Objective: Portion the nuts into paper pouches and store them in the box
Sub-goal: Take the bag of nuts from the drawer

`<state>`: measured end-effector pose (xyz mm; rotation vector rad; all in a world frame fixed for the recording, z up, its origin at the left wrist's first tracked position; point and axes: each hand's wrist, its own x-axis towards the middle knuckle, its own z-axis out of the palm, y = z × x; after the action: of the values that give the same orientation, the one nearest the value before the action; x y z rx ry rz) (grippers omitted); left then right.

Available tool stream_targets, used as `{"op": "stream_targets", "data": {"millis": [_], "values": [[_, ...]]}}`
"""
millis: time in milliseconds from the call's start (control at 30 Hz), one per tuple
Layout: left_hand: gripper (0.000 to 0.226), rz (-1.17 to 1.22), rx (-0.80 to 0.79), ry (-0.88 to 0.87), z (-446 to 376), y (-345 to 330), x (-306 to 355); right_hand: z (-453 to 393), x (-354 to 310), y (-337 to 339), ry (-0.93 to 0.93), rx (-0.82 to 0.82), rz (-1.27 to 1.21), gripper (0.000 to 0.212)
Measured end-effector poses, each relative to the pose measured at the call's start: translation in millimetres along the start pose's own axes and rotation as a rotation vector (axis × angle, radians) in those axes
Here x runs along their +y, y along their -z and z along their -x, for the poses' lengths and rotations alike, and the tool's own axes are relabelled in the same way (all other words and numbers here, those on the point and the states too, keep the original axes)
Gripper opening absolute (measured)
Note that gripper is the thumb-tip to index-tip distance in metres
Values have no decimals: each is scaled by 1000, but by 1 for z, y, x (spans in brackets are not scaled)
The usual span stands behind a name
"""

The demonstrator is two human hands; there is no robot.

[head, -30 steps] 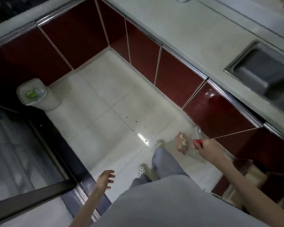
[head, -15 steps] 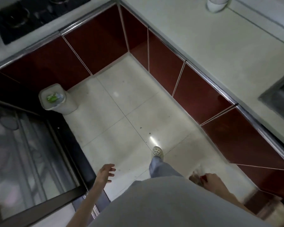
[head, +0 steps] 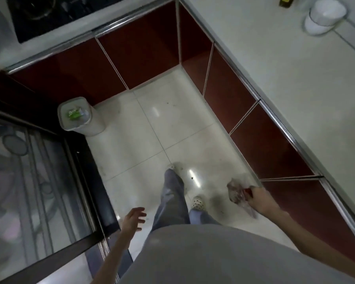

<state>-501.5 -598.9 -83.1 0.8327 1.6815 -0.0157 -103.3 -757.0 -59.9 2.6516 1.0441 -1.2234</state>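
Observation:
My right hand (head: 260, 200) grips a clear plastic bag of nuts (head: 236, 191) with a red strip at its top. The bag hangs at my right side, close to the red cabinet fronts (head: 264, 144). My left hand (head: 132, 219) hangs at my left with fingers spread and holds nothing. No paper pouches and no box are in view. I am standing on the tiled kitchen floor (head: 143, 130), and my legs show below.
A pale worktop (head: 285, 68) runs along the right, with a white container (head: 324, 16) at its far end. A hob (head: 49, 13) lies at the top left. A white bin (head: 80, 117) stands by a glass sliding door (head: 33, 181).
The view has swung left along the worktop and the sink has slid out of frame. My right hand with the bag swung back to my side, then forward a little.

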Motion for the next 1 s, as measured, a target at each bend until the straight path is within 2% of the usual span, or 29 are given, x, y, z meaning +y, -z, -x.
{"op": "stream_targets", "data": {"millis": [167, 300, 600, 767, 1000], "values": [[23, 46, -53, 45, -33, 9, 33, -59, -53, 54, 42, 71, 80, 30], [24, 40, -51, 25, -67, 28, 82, -91, -90, 81, 1, 69, 92, 28], [27, -148, -129, -147, -160, 69, 267, -141, -130, 98, -178, -10, -25, 26], [28, -247, -195, -254, -190, 65, 366, -151, -136, 95, -275, -74, -92, 34], [25, -276, -212, -248, -235, 44, 477, -215, -158, 127, -364, -105, -115, 40]]}}
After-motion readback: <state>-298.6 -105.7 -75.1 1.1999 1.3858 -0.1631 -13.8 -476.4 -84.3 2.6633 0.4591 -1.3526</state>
